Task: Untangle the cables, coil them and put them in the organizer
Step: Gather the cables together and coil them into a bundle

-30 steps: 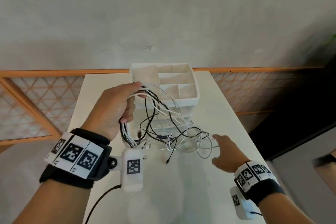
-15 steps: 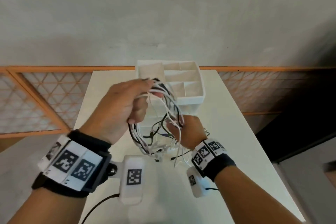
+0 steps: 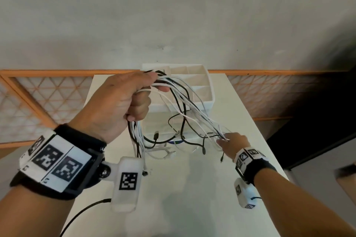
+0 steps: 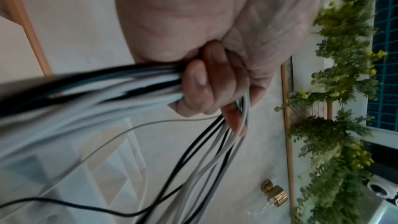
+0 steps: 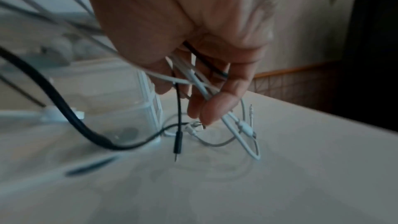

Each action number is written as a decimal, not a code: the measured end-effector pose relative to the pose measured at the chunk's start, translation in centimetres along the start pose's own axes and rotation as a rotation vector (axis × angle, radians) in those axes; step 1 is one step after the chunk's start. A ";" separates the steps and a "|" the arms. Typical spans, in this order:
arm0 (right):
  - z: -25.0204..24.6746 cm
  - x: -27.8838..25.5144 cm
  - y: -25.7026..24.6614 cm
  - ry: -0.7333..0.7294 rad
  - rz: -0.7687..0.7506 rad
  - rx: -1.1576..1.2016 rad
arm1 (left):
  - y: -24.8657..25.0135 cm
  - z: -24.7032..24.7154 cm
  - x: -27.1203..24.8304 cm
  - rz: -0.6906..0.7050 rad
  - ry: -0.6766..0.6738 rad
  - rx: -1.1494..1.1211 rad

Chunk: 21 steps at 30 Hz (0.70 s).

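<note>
Head view is showing a tangle of cables [image 3: 185, 106], some white, some black, thin and mixed together, stretching in the air between the two hands above a white table [image 3: 192, 198]. The left hand [image 3: 123, 106] is gripping a thick bunch of them in a closed fist, raised up in front of the organizer [image 3: 209, 90]; loops are hanging down from the fist toward the table, and several loose plug ends are dangling or lying on the surface near the organizer's front. The right hand [image 3: 234, 145] is sitting lower and to the right, just above the table, with its fingers curling around a few strands and pinching them. The organizer is a white box with open compartments on top, standing at the far end of the table against the wall.

In the left wrist view the fingers [image 4: 206, 88] are wrapping tightly round the bundle, white and black strands running out on both sides. In the right wrist view a black plug [image 5: 177, 142] is hanging just above the table below the fingers [image 5: 217, 106].

The lower front of the organizer is looking pale and see-through, and its contents are too blurred to make out. How many separate cables there are cannot be told.
</note>
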State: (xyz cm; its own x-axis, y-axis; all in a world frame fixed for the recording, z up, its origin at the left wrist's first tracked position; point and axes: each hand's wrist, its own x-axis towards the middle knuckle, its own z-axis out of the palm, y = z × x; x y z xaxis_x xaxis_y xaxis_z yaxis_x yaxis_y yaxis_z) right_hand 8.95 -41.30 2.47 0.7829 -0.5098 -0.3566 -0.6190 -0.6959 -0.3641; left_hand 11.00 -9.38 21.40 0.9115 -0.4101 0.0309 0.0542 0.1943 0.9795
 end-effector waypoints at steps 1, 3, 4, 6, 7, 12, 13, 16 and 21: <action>-0.2 -0.3 0.0 0.001 0.022 0.123 | -0.1 -0.1 0.2 -0.008 -0.003 0.016; -1.4 -0.5 -0.6 0.019 0.094 0.430 | -0.6 -0.6 0.7 -0.040 0.023 0.088; -2.2 -0.4 -0.7 0.028 0.081 0.517 | -1.0 -1.0 0.9 -0.065 0.051 0.146; -4.3 -0.2 -1.0 0.058 -0.044 0.573 | -1.7 -1.8 1.3 -0.107 0.117 0.255; -5.1 0.1 -0.9 0.090 -0.115 0.602 | -2.0 -2.1 1.3 -0.120 0.144 0.282; -6.1 -0.7 0.3 0.098 -0.082 0.149 | -1.3 -2.9 1.8 -0.049 0.223 0.070; -5.1 -0.7 1.3 0.086 -0.071 -0.035 | -0.6 -2.9 1.9 -0.030 0.222 0.009; -1.5 -0.6 4.2 0.083 0.009 -0.272 | 1.4 -3.1 2.4 0.018 0.195 -0.035; -0.4 -0.3 4.7 0.131 0.126 -0.066 | 0.9 -2.5 2.5 -0.032 0.149 0.010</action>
State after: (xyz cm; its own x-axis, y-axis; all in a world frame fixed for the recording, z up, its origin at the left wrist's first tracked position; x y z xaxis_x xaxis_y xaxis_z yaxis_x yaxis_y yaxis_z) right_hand 5.81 -44.68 1.23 0.7037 -0.6534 -0.2790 -0.7104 -0.6521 -0.2646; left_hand 14.33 -8.02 21.85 0.9597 -0.2795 -0.0297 0.0809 0.1738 0.9814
